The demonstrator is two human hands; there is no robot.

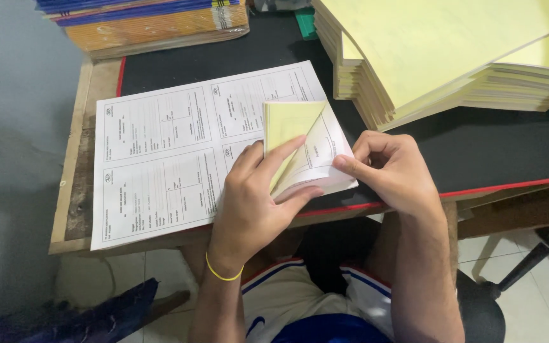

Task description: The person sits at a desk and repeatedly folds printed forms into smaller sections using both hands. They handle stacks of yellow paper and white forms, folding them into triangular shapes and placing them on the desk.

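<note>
Black desk (478,146): both hands (L (249,203), R (395,171)) pinching, seemingly, folded forms (306,152).

A tall yellow paper stack (452,57) sat at the far right of the black desk (478,152). Coloured books (154,22) lay far left. A chair base (509,279) stood below.

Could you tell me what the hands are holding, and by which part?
Both hands, left hand and right hand, hold a small form pad by its near edge.
</note>
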